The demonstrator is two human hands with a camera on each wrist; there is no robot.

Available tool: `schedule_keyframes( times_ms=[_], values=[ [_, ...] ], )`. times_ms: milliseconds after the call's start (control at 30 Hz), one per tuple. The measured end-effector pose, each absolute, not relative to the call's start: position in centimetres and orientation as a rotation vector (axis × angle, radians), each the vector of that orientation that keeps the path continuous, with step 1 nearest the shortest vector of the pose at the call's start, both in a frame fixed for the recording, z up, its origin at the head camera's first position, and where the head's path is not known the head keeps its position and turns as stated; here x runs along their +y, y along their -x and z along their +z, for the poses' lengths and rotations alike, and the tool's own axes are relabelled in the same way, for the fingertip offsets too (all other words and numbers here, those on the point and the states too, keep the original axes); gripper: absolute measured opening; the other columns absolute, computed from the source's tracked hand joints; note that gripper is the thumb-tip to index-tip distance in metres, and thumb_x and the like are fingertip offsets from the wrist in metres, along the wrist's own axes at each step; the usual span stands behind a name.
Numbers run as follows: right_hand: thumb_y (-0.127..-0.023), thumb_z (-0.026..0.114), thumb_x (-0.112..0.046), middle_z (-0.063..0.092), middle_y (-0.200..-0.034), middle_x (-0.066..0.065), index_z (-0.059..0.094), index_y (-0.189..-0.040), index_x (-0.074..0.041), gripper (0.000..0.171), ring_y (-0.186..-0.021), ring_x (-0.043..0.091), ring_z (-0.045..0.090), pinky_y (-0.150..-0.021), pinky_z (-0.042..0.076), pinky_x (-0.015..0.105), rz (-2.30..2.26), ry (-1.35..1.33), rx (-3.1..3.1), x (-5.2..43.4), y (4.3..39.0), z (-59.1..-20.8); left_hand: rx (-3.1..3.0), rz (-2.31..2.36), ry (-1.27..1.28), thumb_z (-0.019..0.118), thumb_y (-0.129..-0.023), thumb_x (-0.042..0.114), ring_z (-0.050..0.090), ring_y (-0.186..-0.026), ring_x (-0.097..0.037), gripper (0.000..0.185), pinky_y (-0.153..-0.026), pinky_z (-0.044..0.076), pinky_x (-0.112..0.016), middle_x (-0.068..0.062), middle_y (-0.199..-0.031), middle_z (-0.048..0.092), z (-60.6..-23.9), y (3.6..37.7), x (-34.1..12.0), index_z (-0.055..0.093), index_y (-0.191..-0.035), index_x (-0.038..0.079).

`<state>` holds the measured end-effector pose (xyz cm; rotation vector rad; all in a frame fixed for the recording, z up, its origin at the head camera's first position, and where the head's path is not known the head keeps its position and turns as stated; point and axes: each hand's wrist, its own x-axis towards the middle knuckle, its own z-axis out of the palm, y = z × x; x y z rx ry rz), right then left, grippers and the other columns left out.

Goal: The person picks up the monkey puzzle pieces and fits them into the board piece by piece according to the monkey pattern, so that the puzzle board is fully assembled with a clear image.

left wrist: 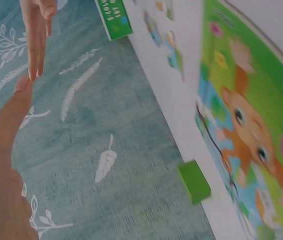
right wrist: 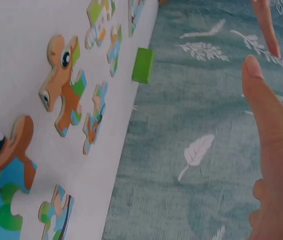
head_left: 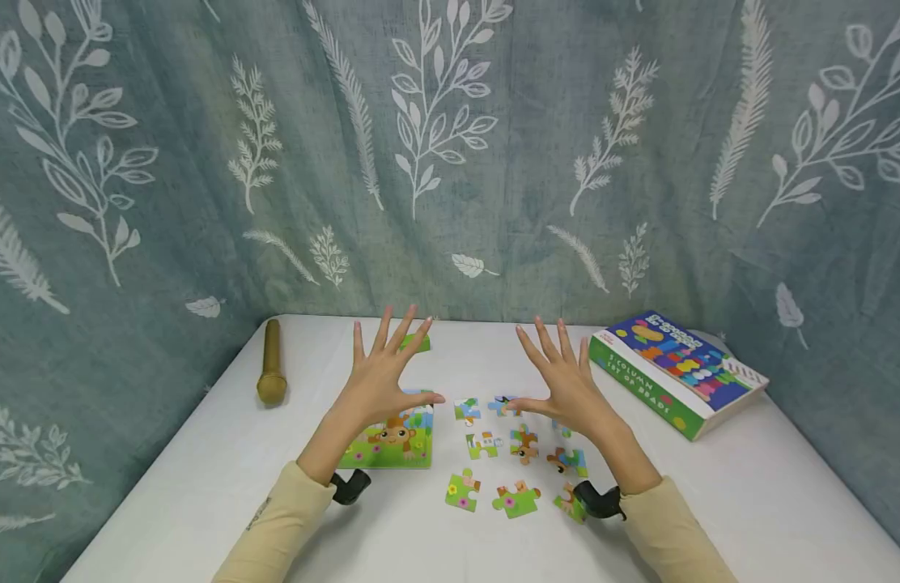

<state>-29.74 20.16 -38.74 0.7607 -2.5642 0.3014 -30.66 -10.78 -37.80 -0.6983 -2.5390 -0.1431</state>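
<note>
Nothing is being gripped: both hands are being held up with fingers spread. Left to right, a gold cylinder (head_left: 271, 362) is lying on the white table (head_left: 202, 470); the left hand (head_left: 383, 368) is being raised above the monkey puzzle board (head_left: 392, 441); loose puzzle pieces (head_left: 494, 461) are lying beneath the right hand (head_left: 562, 380); a bead-toy box (head_left: 676, 374) is resting furthest right.
</note>
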Motion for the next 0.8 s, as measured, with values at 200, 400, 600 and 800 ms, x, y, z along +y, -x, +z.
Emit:
schedule_keyframes(
  times_ms=[200, 400, 600, 800],
  values=[
    [-0.068, 0.058, -0.066, -0.006, -0.150, 0.006, 0.010, -0.146, -0.020, 0.102, -0.133, 0.030, -0.014, -0.099, -0.005, 0.061, 0.312, -0.886, -2.609, 18.6, 30.5, -38.8, -2.572, -0.213, 0.749, 0.049, -0.061, 0.080, -0.013, -0.135, -0.024, 0.115, -0.099, -0.014, -0.057, 0.003, -0.150, -0.011, -38.0, 29.3, -14.4, 0.001, -0.146, 0.019],
    [-0.066, 0.060, -0.065, -0.003, -0.150, 0.007, 0.013, -0.145, -0.021, 0.102, -0.134, 0.029, -0.010, -0.101, 0.001, 0.061, 0.292, -1.010, -2.609, 17.4, 31.4, -38.6, -2.627, -0.488, 0.889, 0.064, -0.065, 0.065, -0.007, -0.136, -0.018, 0.114, -0.105, -0.008, -0.049, 0.003, -0.150, -0.006, -38.2, 27.9, -17.6, 0.000, -0.145, 0.014],
    [-0.068, 0.065, -0.058, 0.003, -0.149, 0.009, 0.014, -0.145, -0.019, 0.100, -0.134, 0.031, -0.005, -0.102, 0.005, 0.059, 0.422, -1.152, -2.614, 16.4, 32.0, -38.9, -2.716, -0.717, 0.946, 0.075, -0.065, 0.047, 0.001, -0.136, -0.019, 0.111, -0.107, 0.004, -0.048, 0.000, -0.150, 0.006, -39.8, 26.7, -20.1, 0.006, -0.145, 0.016],
    [-0.070, 0.069, -0.047, 0.015, -0.147, 0.008, 0.021, -0.144, -0.017, 0.093, -0.135, 0.027, 0.010, -0.104, 0.018, 0.050, 0.650, -1.282, -2.690, 15.7, 33.4, -39.9, -2.867, -0.912, 0.803, 0.078, -0.064, 0.041, 0.018, -0.133, -0.031, 0.102, -0.103, 0.020, -0.049, -0.010, -0.146, 0.022, -41.8, 26.0, -22.2, 0.021, -0.144, 0.015]
  ],
)
